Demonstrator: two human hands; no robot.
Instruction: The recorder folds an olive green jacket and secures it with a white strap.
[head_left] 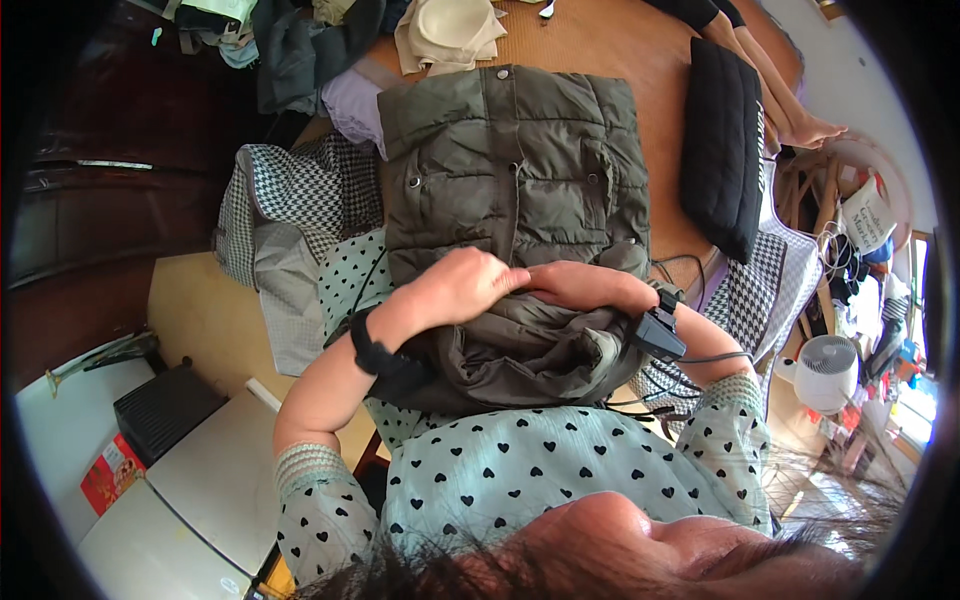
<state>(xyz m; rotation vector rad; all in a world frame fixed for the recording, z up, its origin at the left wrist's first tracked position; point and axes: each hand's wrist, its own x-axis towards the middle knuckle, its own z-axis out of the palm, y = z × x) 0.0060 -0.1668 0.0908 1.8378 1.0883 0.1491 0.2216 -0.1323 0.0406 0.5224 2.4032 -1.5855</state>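
Brown, mat-like surface [600,40] supports an olive-green quilted jacket [545,130], lying directly before the person, its near end bunched against their heart-print top [560,450]. On the folds, the left hand [455,285] and right hand [580,285] meet, fingers bent; whether either pinches fabric, I cannot tell. Right of the jacket lies a black cushion [720,150]; left, houndstooth cloth [315,195].

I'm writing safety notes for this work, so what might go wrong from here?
The cable beside the dark wrist device might snag on the jacket. The jacket's bunched end lies close to the person's shirt, so it might slip downward if the left hand and right hand ease off.
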